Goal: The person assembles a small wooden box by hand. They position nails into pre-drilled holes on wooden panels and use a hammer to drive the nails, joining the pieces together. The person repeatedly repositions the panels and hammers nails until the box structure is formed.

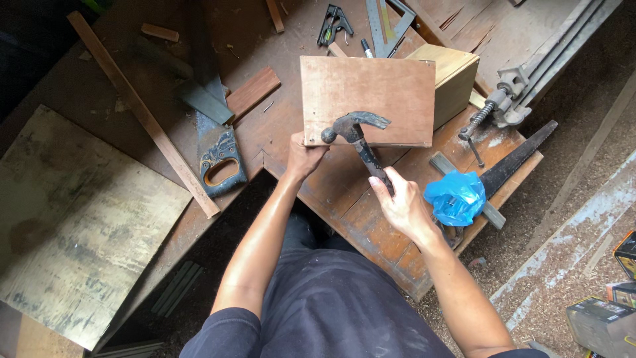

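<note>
A reddish-brown wooden panel [371, 93] lies on top of a pale wooden box [457, 76] on the workbench [371, 212]. My left hand [303, 154] pinches the panel's near left corner; whether it holds a nail there is too small to tell. My right hand [401, 202] grips the handle of a dark claw hammer [354, 129]. The hammer's head hovers over the panel's near left corner, just beside my left fingers.
A blue plastic bag [456, 197] lies by my right hand, next to a dark handsaw [517, 159]. A second handsaw [215, 142], a long wood strip [142, 116], a bar clamp [523, 86] and a square [384, 23] lie around. A worn plywood sheet [73, 219] sits at left.
</note>
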